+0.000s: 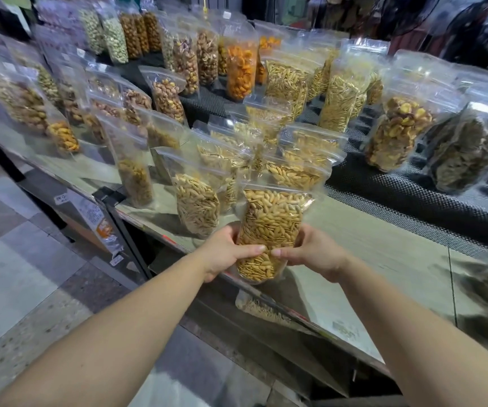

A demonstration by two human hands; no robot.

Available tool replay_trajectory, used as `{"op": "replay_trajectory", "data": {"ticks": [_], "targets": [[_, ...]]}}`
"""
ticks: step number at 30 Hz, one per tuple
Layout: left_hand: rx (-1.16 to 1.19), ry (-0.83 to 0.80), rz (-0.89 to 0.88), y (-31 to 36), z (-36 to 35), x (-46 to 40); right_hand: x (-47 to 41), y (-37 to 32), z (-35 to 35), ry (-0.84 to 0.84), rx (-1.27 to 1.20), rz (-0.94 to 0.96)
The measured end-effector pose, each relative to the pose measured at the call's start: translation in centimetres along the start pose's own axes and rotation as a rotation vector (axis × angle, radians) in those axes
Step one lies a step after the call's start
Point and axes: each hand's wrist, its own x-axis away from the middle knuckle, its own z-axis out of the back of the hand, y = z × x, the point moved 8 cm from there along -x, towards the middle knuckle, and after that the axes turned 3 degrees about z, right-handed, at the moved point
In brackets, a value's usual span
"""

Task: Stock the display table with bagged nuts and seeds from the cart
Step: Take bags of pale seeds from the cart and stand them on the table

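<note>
A clear bag of pale seeds (269,230) stands upright between both hands, its long axis running from the sealed top at 12 o'clock down to its base at 6 o'clock, leaning slightly toward 1 o'clock. It is held over the front edge of the desk (383,259), just in front of the standing bags. The left hand (226,251) grips its lower left side, the right hand (310,251) its lower right side; on both, the fingers are curled round the bag, thumbs across the front and nearly meeting at the middle. The other fingers lie behind the bag and cannot be seen.

At 10 o'clock from the held bag, just beside it, stands a like bag of seeds (197,198). Behind, toward 12 o'clock, more seed bags (298,160) crowd together and overlap, so their edges are hard to separate. Farther back at 11 o'clock an orange snack bag (241,69) stands on a dark mesh mat (413,195).

Whether the held bag's base touches the desk edge cannot be told. At 3 o'clock the bags at the frame's right edge are blurred and cut off. Under the desk edge at 6 o'clock a further bag (261,311) shows only partly.
</note>
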Motion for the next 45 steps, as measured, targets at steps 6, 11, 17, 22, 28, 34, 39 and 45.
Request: {"op": "replay_trajectory", "data": {"ticks": [6,11,17,22,28,34,39,45], "targets": [[-0.222,0.202,-0.079,1.7,1.3,-0.3,-0.9,0.7,1.4,0.313,0.093,0.090],[-0.460,0.206,-0.036,1.7,1.2,-0.9,-1.9,1.3,0.5,0.370,0.225,0.066],[-0.560,0.230,-0.035,2.5,0.7,-1.8,-1.9,0.8,0.9,0.449,0.238,0.052],[-0.587,0.220,-0.026,2.1,0.9,-2.3,-1.8,0.5,0.8,0.457,0.283,0.028],[-0.726,0.196,-0.020,1.2,1.3,-3.0,-1.4,-0.1,0.6,0.444,0.338,0.023],[-1.122,0.239,-0.040,0.2,0.9,-2.3,-1.2,-0.2,0.2,0.447,0.291,0.005],[-1.210,0.184,-0.079,0.0,0.9,-1.9,-0.8,-0.3,0.1,0.450,0.215,-0.027],[-1.357,0.162,-0.217,-0.8,1.0,-0.1,0.6,-0.9,-0.1,0.501,0.139,-0.038]]}}
